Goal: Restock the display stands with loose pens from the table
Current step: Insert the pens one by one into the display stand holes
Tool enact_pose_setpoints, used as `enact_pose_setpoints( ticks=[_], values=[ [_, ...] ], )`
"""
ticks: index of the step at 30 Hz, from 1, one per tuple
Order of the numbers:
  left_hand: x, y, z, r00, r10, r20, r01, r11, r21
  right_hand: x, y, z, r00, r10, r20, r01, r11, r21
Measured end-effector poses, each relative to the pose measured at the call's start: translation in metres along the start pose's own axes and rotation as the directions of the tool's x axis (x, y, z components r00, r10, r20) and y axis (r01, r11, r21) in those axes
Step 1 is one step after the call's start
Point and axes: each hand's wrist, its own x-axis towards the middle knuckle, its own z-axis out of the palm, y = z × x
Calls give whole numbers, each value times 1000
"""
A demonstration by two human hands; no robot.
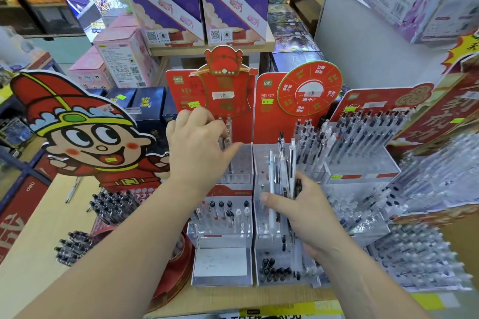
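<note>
My right hand grips a bundle of loose pens, white and clear, standing upright over the middle display stand. My left hand reaches to the top tier of the left red-backed stand and pinches a clear pen standing at its back row. The left stand's lower tier holds a few pens with black and white caps. The right stand is packed with several clear pens.
A cartoon cardboard figure stands at the left, with bunches of black pens on the tan table below it. Stacked clear pen racks fill the right. Purple boxes sit on the shelf behind.
</note>
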Motion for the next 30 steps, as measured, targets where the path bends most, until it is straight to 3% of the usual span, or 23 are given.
enact_pose_setpoints(
  ticks=[4, 6, 8, 9, 13, 17, 22, 30],
  values=[
    [-9, 17, -28, 997, 38, -74, -55, 969, -241, -4, -5, 4, 1000, 22, 5, -22, 997, 69],
    [-17, 34, -44, 992, 8, 128, 48, 900, -433, -6, -7, 3, 1000, 7, 31, -10, 996, 85],
    [-27, 47, -45, 909, -54, 413, 284, 805, -520, -6, -7, 0, 998, -32, 63, 28, 997, 70],
    [-32, 52, -42, 873, -81, 481, 360, 771, -525, -8, -9, 1, 996, -54, 78, 49, 997, 67],
    [-39, 63, -33, 870, -155, 469, 445, 657, -609, -10, -13, 3, 992, -107, 67, 104, 993, 55],
    [-39, 74, -33, 795, -162, 584, 583, 471, -662, -10, -13, -2, 992, -121, 27, 121, 993, -2],
    [-41, 83, -28, 759, -207, 617, 634, 446, -631, -12, -13, -4, 993, -116, -4, 115, 993, -6],
    [-40, 91, -23, 736, -259, 625, 663, 460, -590, -9, -8, -7, 990, -132, -52, 123, 981, -150]
  ],
)
